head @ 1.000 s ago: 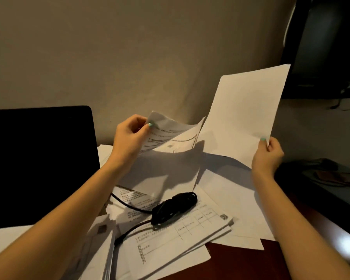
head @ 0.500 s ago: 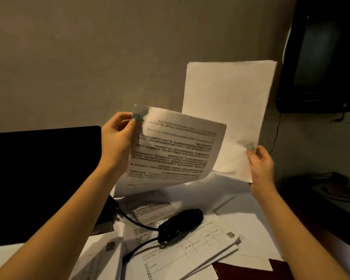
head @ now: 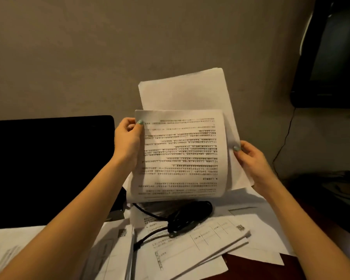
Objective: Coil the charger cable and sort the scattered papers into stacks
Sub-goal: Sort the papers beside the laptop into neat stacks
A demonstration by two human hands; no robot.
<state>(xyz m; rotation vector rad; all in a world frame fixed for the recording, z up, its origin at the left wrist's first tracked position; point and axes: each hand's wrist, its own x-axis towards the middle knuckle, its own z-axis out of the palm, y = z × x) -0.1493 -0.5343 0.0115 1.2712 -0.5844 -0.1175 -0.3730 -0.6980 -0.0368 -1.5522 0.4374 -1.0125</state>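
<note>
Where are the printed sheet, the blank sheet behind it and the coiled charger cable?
printed sheet [head: 180, 154], head view, middle of its text block.
blank sheet [head: 184, 91], head view, bare upper part above the printed sheet.
coiled charger cable [head: 190, 216], head view, middle of the black bundle.

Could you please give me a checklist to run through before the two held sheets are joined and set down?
1. Left hand grips the printed sheet at its left edge: ok.
2. Right hand pinches the blank sheet at its right edge: ok.
3. Held sheets squared up: not ok; the printed sheet sits lower and in front, edges offset.
4. Printed sheet's text right way up: cannot tell, too blurred.
5. Landing spot free: not ok; the coiled charger cable lies on the desk papers below.
6. Desk papers stacked: not ok; they lie fanned and overlapping.
</note>
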